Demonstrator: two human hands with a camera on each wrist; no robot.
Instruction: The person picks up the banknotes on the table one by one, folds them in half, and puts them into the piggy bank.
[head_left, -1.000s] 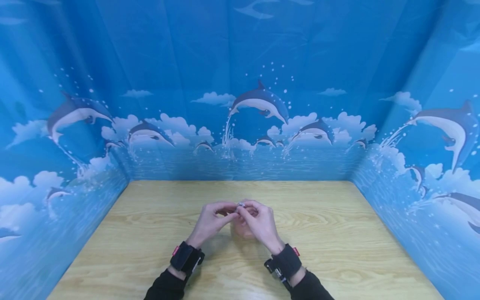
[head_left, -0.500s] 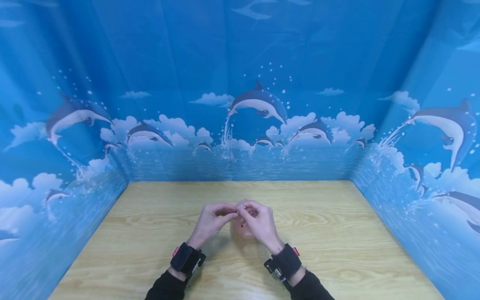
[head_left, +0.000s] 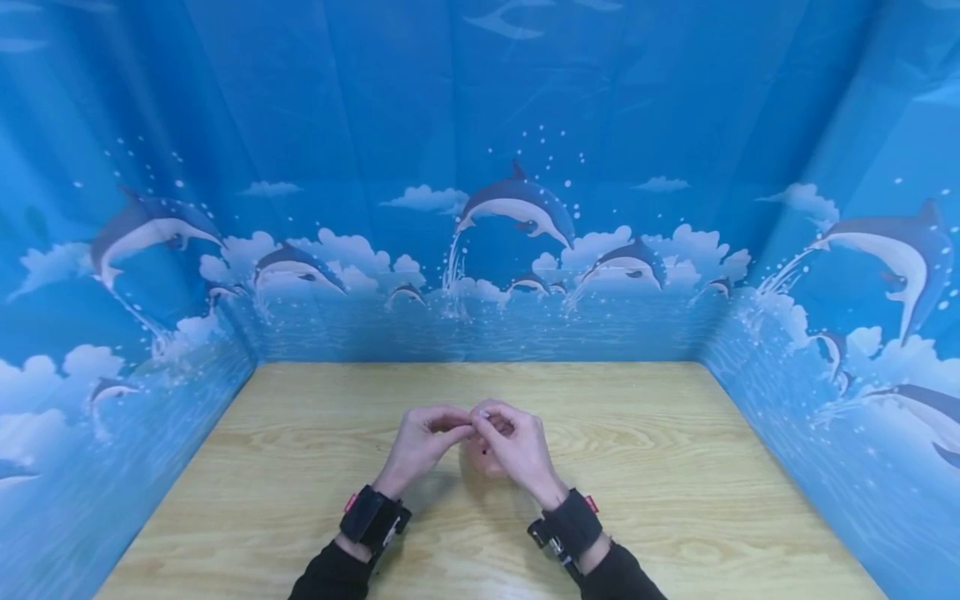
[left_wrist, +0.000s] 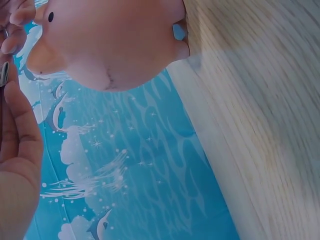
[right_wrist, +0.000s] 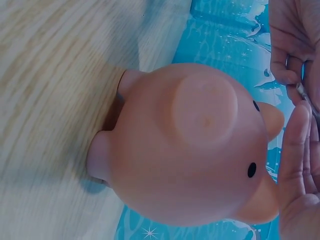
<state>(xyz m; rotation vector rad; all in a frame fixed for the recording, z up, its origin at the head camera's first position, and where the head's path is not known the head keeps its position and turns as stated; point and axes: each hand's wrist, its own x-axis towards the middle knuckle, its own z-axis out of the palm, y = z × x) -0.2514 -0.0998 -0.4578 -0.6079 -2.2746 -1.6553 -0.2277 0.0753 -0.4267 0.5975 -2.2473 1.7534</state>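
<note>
A pink pig-shaped bank (head_left: 489, 464) with black eyes and a round snout stands upright on the table. Both hands meet just above it, fingertip to fingertip, and partly cover it in the head view. My left hand (head_left: 420, 437) pinches a small, thin silvery thing (left_wrist: 4, 74) between thumb and fingers. Thumb and fingers of my right hand (head_left: 521, 442) pinch at the same silvery piece (right_wrist: 301, 91). Most of it is hidden by the fingers, and I cannot tell its kind. The pig's top is largely out of sight under the hands.
The pale wood-grain table (head_left: 300, 467) is bordered at the back and both sides by a blue curtain (head_left: 375, 317) printed with dolphins and clouds. Each wrist wears a black strap (head_left: 375, 517) with a camera.
The silvery thing showed above the fingertips a second ago; now the fingers cover most of it. The fingers have shifted slightly and one of the pig's eyes has come into view. The wrists barely moved.
</note>
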